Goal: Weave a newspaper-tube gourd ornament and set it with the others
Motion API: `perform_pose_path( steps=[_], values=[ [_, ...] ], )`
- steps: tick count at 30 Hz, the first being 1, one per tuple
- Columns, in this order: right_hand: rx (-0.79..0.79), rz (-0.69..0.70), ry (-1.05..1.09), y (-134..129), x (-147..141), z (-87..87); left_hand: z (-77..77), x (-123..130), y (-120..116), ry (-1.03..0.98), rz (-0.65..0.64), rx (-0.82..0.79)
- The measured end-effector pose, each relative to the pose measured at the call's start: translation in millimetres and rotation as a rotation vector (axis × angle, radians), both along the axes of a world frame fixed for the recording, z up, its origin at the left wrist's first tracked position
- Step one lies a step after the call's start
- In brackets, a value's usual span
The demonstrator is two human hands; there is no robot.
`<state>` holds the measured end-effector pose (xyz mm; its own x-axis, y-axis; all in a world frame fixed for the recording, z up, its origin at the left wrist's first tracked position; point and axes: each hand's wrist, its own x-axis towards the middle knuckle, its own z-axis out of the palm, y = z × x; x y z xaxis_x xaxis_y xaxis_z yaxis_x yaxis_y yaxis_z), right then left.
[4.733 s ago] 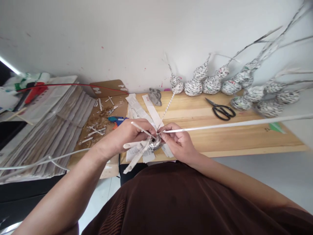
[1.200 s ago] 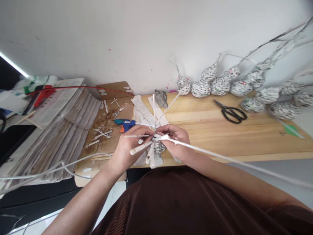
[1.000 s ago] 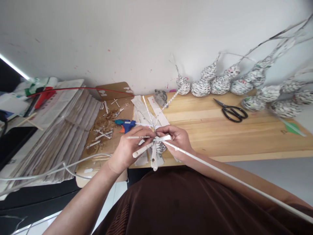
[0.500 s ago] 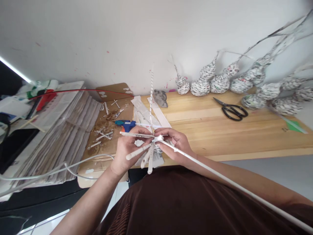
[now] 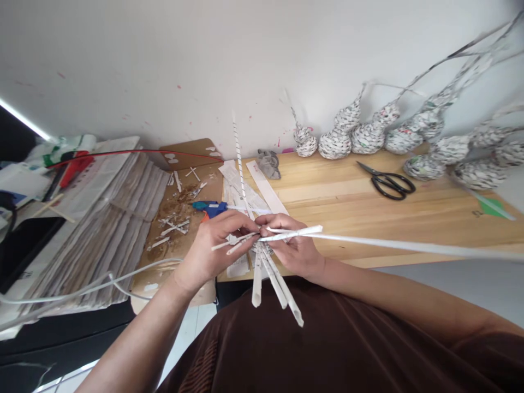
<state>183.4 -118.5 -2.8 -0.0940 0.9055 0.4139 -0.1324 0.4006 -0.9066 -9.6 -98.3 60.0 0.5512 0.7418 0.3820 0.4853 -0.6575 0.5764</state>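
Observation:
Between both hands, near the bench's front edge, is a small woven bundle of rolled paper tubes (image 5: 268, 267), its loose ends fanning toward me. My left hand (image 5: 216, 240) pinches it from the left, thumb and fingertips at the centre where the tubes cross. From the other side my right hand (image 5: 295, 251) grips it, fingertips almost touching the left ones. One long white paper tube (image 5: 388, 244) runs from the centre off to the right, over my right forearm. A striped tube (image 5: 237, 153) points up toward the wall. The woven part is mostly hidden by my fingers.
A blue glue gun (image 5: 210, 208) lies just beyond my left hand, beside paper strips (image 5: 268, 188). Black scissors (image 5: 387, 183) rest on the bench at right. Woven gourd shapes (image 5: 335, 143) line the wall. A newspaper stack (image 5: 106, 218) and white cable (image 5: 123, 273) are at left.
The bundle has turned between my hands. The long tube has swung from slanting down across my lap to nearly level at the right, and the striped tube's top has shifted left.

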Motion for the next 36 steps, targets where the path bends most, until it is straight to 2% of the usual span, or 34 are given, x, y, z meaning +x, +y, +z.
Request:
perform_pose_path(
  steps=[5,10,14,17,22,24,29,36],
  values=[
    [-0.184,0.016,0.051,-0.2,-1.8,4.5,-2.0,-0.1,-3.7,-0.003,0.068,0.073],
    [-0.32,0.102,0.123,4.9,-2.0,6.1,-8.9,-3.5,-9.1,-0.04,0.105,0.042],
    [-0.424,0.221,0.152,13.3,0.7,7.0,-12.1,-7.4,-10.5,-0.045,0.07,0.05],
    [-0.48,0.294,0.14,17.1,2.0,13.9,-14.4,-8.6,-11.4,-0.052,0.047,0.071],
    [-0.572,0.282,0.199,16.8,-4.5,22.7,-16.7,-6.3,-13.1,-0.056,0.057,0.08],
    [-0.587,0.248,0.245,15.8,-8.0,20.3,-17.4,-5.1,-13.4,-0.054,0.066,0.077],
    [-0.483,0.115,0.317,11.6,-10.7,11.9,-18.1,-3.4,-15.2,-0.095,0.119,0.08],
    [-0.504,0.212,0.281,11.7,-9.1,17.4,-15.2,-4.0,-20.4,-0.159,0.166,-0.071]
  ],
)
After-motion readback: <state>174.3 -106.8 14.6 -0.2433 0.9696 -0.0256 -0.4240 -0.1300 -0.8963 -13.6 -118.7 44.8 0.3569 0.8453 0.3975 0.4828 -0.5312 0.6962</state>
